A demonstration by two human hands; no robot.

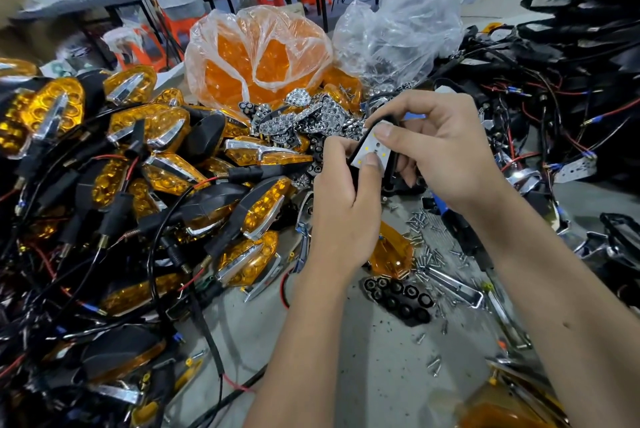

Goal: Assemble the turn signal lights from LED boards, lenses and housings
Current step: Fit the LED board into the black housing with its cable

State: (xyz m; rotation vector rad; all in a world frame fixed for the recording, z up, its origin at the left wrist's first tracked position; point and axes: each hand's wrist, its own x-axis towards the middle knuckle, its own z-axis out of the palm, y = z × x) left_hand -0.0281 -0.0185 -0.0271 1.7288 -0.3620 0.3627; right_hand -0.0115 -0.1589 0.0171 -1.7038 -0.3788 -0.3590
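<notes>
Fingers: both thumbs press on the LED board (372, 150); the other fingers (408, 109) curl round the black housing (389, 164) behind it.
Left hand (341, 206): grips the lower edge of board and housing, thumb on the white face.
Right hand (436, 150): pinches the upper end, thumb on the board's top corner.
LED board: white, with small yellow LEDs, lying in the housing, held above the surface (374, 358) at centre.
Finished lights (138, 157): large heap on the left, amber lenses, black bodies, black and red wires.
Lens bag (256, 53): clear plastic, full of orange lenses, behind the hands.
Reflectors (304, 116): chrome honeycomb pieces piled just beside the lens bag.
Second bag (405, 25): clear, crumpled, right of the lens bag.
Screws (429, 247): scattered on the surface below the right wrist.
Black insert (398, 299): honeycomb piece lying near the screws.
Loose lens (391, 254): amber, under the left wrist.
Wired housings (561, 88): black tangle at right.
</notes>
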